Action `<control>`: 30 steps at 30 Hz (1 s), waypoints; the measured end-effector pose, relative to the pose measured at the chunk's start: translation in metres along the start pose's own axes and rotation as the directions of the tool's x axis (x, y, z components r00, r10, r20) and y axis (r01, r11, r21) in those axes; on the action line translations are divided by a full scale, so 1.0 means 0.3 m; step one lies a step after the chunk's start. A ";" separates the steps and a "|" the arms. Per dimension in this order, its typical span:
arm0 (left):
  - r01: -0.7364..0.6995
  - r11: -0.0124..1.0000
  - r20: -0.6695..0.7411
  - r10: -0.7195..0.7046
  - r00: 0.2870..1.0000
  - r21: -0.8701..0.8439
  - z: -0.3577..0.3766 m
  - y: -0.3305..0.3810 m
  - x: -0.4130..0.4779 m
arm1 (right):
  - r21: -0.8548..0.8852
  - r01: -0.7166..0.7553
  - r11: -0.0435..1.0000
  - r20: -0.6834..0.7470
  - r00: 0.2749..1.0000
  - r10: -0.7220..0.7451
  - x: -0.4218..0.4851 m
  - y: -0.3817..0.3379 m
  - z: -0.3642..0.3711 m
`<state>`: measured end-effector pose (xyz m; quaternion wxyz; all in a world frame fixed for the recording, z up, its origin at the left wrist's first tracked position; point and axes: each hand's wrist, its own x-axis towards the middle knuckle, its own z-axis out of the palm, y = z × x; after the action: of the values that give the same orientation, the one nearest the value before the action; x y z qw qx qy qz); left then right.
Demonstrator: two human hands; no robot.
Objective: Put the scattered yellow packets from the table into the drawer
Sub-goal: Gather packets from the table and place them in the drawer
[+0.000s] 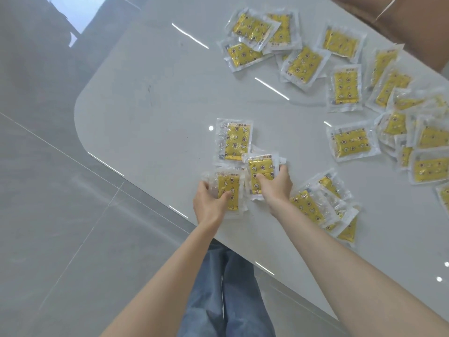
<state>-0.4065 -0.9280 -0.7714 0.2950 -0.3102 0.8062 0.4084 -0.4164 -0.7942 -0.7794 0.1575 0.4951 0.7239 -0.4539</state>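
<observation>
Several yellow packets in clear wrappers lie scattered over a white table (150, 98). My left hand (209, 203) grips one yellow packet (229, 190) near the table's front edge, thumb on top. My right hand (275, 184) grips another packet (261, 172) just to the right, thumb pressing its face. A third packet (235, 139) lies flat just beyond both. More packets sit in a pile at my right forearm (323, 205), a cluster at the back (269, 42) and a heap at the right edge (413, 132). No drawer is in view.
The table has a rounded corner at the left (80, 110), with grey tiled floor (48, 190) beyond it. My legs in blue jeans (226, 295) stand against the front edge. A brown object (401, 18) sits at the top right.
</observation>
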 end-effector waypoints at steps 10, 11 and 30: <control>-0.015 0.974 0.086 0.035 0.996 -0.225 -0.143 0.036 -0.032 | 0.094 -0.024 0.995 0.070 0.997 0.018 -0.072 -0.021 -0.096; -0.023 0.969 0.099 0.049 0.994 -0.247 -0.167 0.049 -0.048 | 0.132 -0.022 0.991 0.074 0.997 0.012 -0.087 -0.027 -0.116; -0.223 0.932 0.296 0.307 0.904 -0.284 -0.403 0.359 -0.592 | 0.415 0.112 0.903 -0.075 0.993 -0.089 -0.600 -0.113 -0.706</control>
<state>-0.4008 -0.9327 -0.5311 0.3291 -0.1565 0.7224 0.5876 -0.3157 -0.7286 -0.5263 0.0043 0.4916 0.6382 -0.5925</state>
